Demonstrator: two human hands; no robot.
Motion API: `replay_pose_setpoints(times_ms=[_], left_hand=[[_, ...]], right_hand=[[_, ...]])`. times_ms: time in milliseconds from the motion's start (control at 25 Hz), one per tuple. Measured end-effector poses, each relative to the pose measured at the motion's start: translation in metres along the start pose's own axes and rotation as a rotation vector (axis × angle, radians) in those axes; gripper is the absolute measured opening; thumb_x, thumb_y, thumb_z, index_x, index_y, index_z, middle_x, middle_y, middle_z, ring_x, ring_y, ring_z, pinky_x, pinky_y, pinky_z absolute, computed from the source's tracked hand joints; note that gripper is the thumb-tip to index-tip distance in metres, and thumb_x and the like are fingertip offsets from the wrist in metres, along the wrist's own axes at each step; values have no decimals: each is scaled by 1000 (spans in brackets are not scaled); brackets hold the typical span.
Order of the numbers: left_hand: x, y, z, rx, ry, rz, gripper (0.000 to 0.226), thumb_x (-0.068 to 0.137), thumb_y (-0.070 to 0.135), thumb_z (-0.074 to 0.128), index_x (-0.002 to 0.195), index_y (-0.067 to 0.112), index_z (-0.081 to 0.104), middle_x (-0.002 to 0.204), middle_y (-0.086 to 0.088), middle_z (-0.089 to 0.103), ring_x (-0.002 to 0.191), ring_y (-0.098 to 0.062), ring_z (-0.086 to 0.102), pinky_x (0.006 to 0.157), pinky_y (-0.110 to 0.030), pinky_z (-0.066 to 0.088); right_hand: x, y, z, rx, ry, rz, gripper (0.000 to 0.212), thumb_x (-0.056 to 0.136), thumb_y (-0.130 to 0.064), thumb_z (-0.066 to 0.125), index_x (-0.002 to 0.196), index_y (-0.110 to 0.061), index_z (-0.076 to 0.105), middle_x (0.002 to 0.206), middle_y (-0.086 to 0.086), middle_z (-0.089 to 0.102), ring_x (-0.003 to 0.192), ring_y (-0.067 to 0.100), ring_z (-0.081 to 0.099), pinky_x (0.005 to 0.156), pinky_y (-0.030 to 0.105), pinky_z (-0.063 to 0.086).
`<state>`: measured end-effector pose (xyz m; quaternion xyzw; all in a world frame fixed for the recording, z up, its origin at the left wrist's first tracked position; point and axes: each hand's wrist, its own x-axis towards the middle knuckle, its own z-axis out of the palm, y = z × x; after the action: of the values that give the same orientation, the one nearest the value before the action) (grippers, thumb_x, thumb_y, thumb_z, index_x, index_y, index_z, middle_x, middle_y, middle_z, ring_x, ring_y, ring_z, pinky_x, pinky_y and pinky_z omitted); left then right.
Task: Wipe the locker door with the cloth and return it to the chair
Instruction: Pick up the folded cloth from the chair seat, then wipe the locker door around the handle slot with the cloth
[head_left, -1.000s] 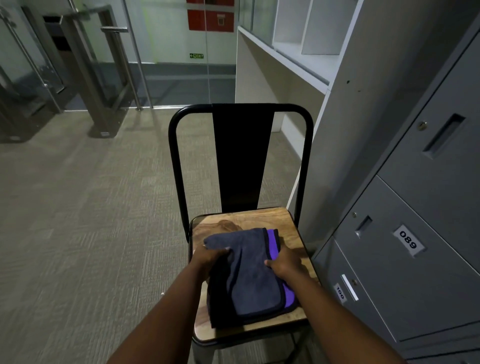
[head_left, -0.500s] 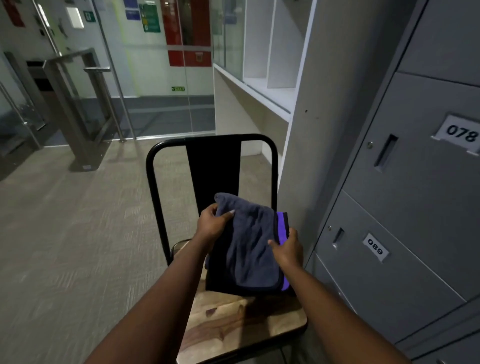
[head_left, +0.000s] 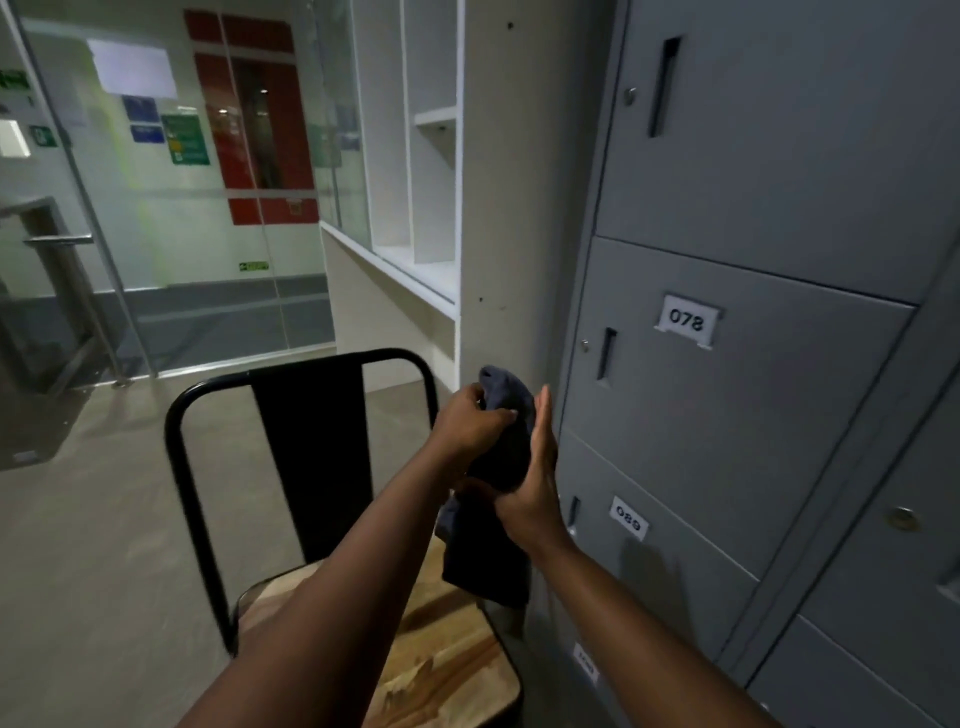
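- Filling the right side of the view, a bank of grey lockers (head_left: 753, 364) is seen, its doors stacked one above another; the door (head_left: 727, 426) labelled 078 is shut, with a slot handle and a small lock at its left edge, and a lower door (head_left: 665, 551) is labelled 089.
- Beside the lockers on the left, a white shelving unit (head_left: 431, 182) with open compartments is set against a pale upright panel.
- A glass partition (head_left: 171, 208) is seen further left, with signs and a red panel behind it.
- A chair (head_left: 311, 467) with a black metal frame and a wooden seat is placed on the carpeted floor (head_left: 78, 571), below and left of the hands.
- The left hand (head_left: 470, 423) is closed over the upper part of the cloth, fingers curled into the fabric.
- The right hand (head_left: 535, 483) is pressed against the cloth from the right, fingers held straight and upward, thumb tucked under the fabric.
- A dark grey cloth (head_left: 498, 519) is held between both hands, above the chair seat and just in front of the locker edge; its lower end is left hanging free.
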<state>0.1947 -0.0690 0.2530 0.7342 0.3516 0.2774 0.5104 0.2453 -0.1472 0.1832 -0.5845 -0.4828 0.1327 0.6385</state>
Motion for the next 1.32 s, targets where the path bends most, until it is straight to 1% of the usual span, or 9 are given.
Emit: replay_pose_setpoints(times_ms=[120, 240, 360, 440, 560, 680, 1000, 1120, 1320], left_hand=[[-9, 44, 34, 62, -96, 67, 33, 86, 15, 59, 116, 2, 50, 103, -15, 57, 97, -27, 56, 85, -35, 49], [-23, 82, 69, 149, -157, 217, 29, 84, 14, 62, 107, -1, 56, 100, -18, 63, 94, -30, 60, 87, -39, 51], [-38, 115, 113, 151, -198, 391, 38, 76, 28, 70, 100, 0, 62, 95, -18, 67, 89, -31, 64, 81, -43, 54], [-52, 134, 141, 42, -227, 469, 53, 62, 48, 72, 87, 2, 63, 86, -18, 69, 82, -32, 66, 74, -46, 57], [-74, 161, 183, -131, -226, 576, 29, 68, 33, 79, 69, 10, 60, 71, -13, 67, 69, -28, 66, 62, -44, 59], [-82, 188, 217, -339, -211, 706, 22, 77, 20, 72, 61, 19, 57, 59, -3, 62, 61, -24, 66, 61, -45, 58], [-47, 262, 273, -468, -15, 1208, 30, 90, 7, 42, 114, 5, 60, 110, -10, 65, 102, -5, 55, 92, -18, 46], [-15, 288, 289, -407, -13, 1289, 43, 90, 3, 38, 133, 7, 44, 136, -12, 50, 129, -17, 41, 109, -31, 33], [44, 312, 305, -144, 84, 1484, 58, 86, 15, 28, 143, 7, 20, 150, -4, 19, 140, -9, 7, 117, -27, -1]], right_hand=[[-4, -15, -44, 153, 83, -19, 83, 66, -63, 67, 133, -51, 20, 148, 5, 32, 132, 21, 38, 105, 46, 38], [-10, -30, -92, 226, 291, 38, 27, 93, -35, 47, 118, -39, 57, 121, 1, 64, 106, 15, 62, 94, 38, 48], [-25, -49, -139, 263, 511, -16, 58, 74, -49, 65, 124, -20, 57, 114, -1, 69, 109, 17, 61, 95, 32, 47], [-40, -63, -165, 213, 668, -52, 46, 78, -45, 63, 122, -33, 55, 122, -7, 63, 117, 15, 55, 102, 34, 40], [-64, -70, -205, -337, 881, -178, 58, 90, -11, 46, 129, -53, 35, 138, -11, 46, 128, 10, 42, 103, 31, 37], [-81, -85, -249, -834, 1076, -338, 68, 85, -12, 35, 135, -56, 20, 151, -7, 26, 136, 16, 31, 96, 38, 46], [-56, -108, -343, -1791, 1078, -366, 65, 86, -15, 33, 146, -26, 10, 153, 5, 7, 140, 35, 10, 110, 61, 6], [-18, -87, -371, -2082, 884, -249, 71, 81, -22, 37, 146, -22, 11, 155, 4, 1, 138, 37, 10, 105, 70, -1], [14, -66, -386, -2149, 777, -121, 70, 79, -43, 35, 145, -22, 19, 156, 2, -12, 141, 30, 0, 102, 70, -14]])
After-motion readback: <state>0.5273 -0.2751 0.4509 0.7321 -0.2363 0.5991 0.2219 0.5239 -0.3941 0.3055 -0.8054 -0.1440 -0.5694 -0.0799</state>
